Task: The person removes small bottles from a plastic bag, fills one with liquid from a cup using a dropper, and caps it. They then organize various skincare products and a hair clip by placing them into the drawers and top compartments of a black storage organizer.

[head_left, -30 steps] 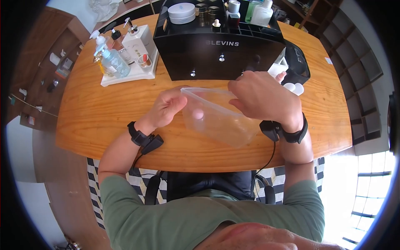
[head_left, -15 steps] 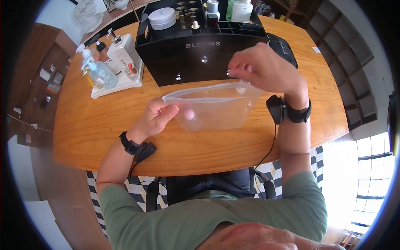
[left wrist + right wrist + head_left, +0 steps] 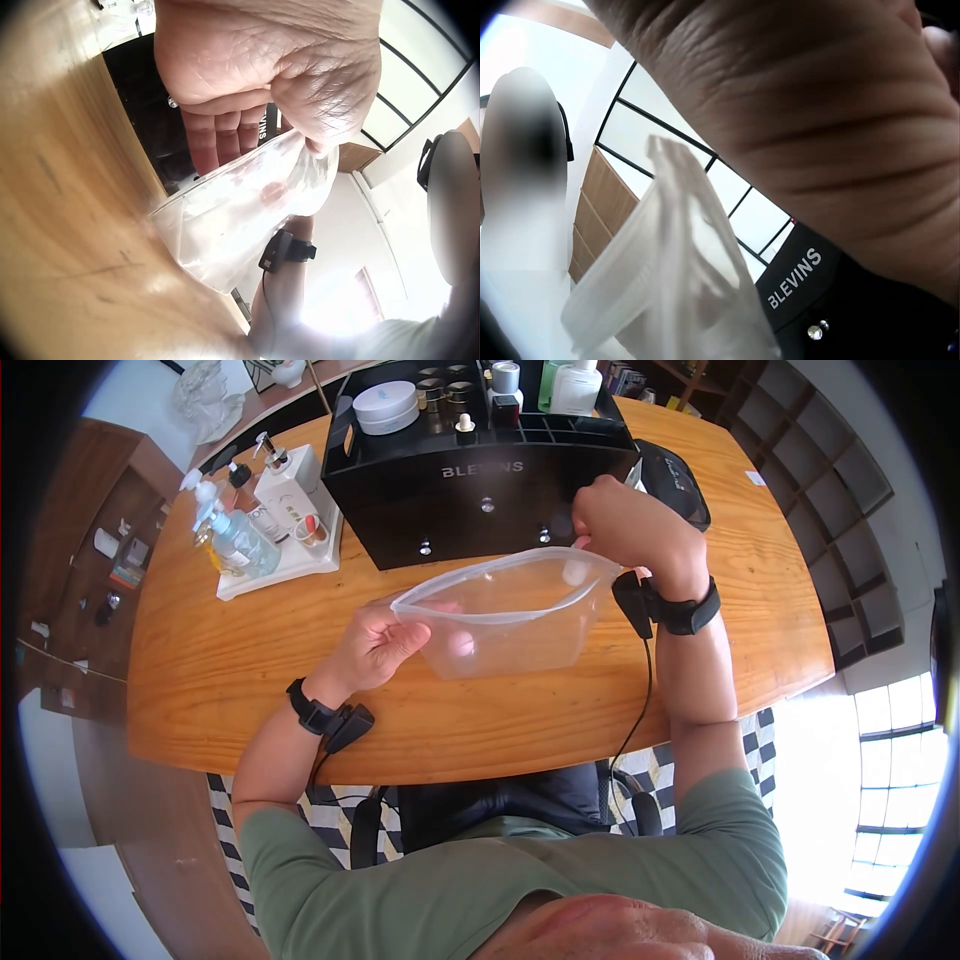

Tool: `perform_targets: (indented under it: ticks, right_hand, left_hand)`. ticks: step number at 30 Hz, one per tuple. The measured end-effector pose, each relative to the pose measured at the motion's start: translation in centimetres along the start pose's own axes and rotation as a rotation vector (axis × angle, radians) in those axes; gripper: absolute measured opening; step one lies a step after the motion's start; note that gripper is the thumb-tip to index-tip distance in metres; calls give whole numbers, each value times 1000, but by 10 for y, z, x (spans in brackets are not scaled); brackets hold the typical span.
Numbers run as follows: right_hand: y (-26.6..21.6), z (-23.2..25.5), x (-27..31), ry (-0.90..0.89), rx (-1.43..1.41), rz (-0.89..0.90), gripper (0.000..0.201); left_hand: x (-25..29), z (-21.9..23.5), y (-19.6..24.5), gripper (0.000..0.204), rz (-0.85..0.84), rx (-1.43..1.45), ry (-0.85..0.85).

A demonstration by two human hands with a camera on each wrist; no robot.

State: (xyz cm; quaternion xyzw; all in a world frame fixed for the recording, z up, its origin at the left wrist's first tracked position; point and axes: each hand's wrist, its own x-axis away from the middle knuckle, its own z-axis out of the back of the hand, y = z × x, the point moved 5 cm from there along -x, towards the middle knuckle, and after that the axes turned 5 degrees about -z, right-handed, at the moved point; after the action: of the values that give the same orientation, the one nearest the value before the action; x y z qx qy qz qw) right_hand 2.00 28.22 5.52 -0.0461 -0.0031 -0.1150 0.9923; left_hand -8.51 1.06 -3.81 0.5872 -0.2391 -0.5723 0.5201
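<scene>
A clear zip bag point(image 3: 500, 635) hangs over the table with its mouth spread wide. My left hand point(image 3: 375, 648) pinches its left corner, thumb in front and fingers behind the film. Through the plastic show a pink round thing point(image 3: 460, 644) and, near the right side, a whitish one point(image 3: 575, 572). My right hand point(image 3: 645, 535) is bent over beside the bag's right corner, in front of the black box point(image 3: 400, 510); its fingertips are mostly hidden. In the right wrist view the bag's corner point(image 3: 671, 161) stands below the palm, apart from it.
Pump bottles point(image 3: 245, 545) stand on a white tray point(image 3: 280, 575) at the back left. Jars and bottles top the black box, which has small drawer knobs. A black case point(image 3: 675, 490) lies to its right. A cable runs from the right wrist camera across the table's front edge.
The bag has swung from slanted to nearly level, and its mouth has widened. My right hand rose, then came down a little and leftward. My left hand still grips its corner.
</scene>
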Motion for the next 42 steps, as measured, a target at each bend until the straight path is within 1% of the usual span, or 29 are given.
perform_targets:
  ticks: [4, 6, 7, 9, 10, 12, 13, 14, 16, 17, 19, 20, 22, 23, 24, 26, 28, 30, 32, 35, 37, 38, 40, 41, 42]
  right_hand:
    - [7, -12, -8, 1, -20, 35, 10]
    - [1, -8, -7, 79, -72, 176, 9]
    - [-3, -6, -6, 75, -72, 182, 9]
    - [-5, 8, 3, 84, -42, 26, 9]
    - [-7, 16, 7, 75, -42, 33, 9]
    - [-8, 41, 20, 238, -23, 81, 11]
    - [-5, 50, 31, 199, -216, -46, 11]
    - [-6, 56, 41, 349, -284, 79, 9]
    - [-18, 77, 62, 519, -403, 128, 6]
    - [-25, 82, 69, 512, -404, 128, 6]
    - [-39, 96, 83, 684, -432, 215, 7]
    - [-41, 95, 81, 684, -433, 214, 7]
    - [-51, 93, 81, 672, -516, 416, 10]
    - [-54, 89, 80, 505, -551, 322, 18]
    - [-54, 87, 78, 508, -554, 320, 18]
    - [-61, 78, 70, 426, -500, 428, 17]
    - [-63, 72, 65, 418, -505, 431, 15]
    - [-66, 65, 59, 367, -503, 481, 15]
    - [-68, 63, 57, 375, -479, 508, 15]
    - [-70, 59, 55, 323, -494, 518, 15]
    - [-75, 55, 53, 302, -431, 582, 13]
    - [-76, 54, 52, 301, -431, 582, 13]
    - [-81, 44, 48, 145, -363, 567, 10]
    - [-82, 38, 47, 146, -363, 567, 10]
    - [-83, 30, 46, 108, -359, 580, 9]
  left_hand:
    - [4, 3, -6, 36, 48, -8, -4]
    - [4, 1, -6, 36, 39, -2, 3]
    - [4, 1, -5, 36, 42, -2, 10]
    - [3, 1, -1, 36, 14, -69, -1]
    - [3, 2, -1, 36, 20, -66, 8]
    - [2, 1, -2, 37, -2, -56, -24]
    - [3, 2, -3, 37, 2, -51, -12]
    - [3, 2, -4, 37, 7, -33, -20]
    - [4, 1, -6, 38, 16, -11, -24]
    - [5, 0, -7, 38, 13, 7, -14]
    - [4, 0, -8, 38, 10, 25, -5]
    - [5, 1, -9, 37, 36, 11, -16]
    - [5, 1, -9, 37, 64, -6, -33]
    - [5, 1, -9, 36, 71, -8, -38]
    - [5, 1, -8, 36, 78, -12, -42]
    - [4, 0, -7, 36, 64, 1, -46]
    - [4, -1, -7, 36, 48, 16, -47]
    - [3, -1, -6, 36, 17, -2, -39]
    - [3, -1, -6, 37, 26, 0, -33]
    - [4, -1, -6, 37, 32, -10, -28]
    - [4, 0, -6, 37, 30, -23, -29]
    - [3, 0, -5, 36, 49, -25, -37]
    - [3, -2, -5, 36, 71, -27, -47]
    - [3, -2, -5, 36, 51, -29, -41]
    - [3, -2, -4, 36, 32, -31, -35]
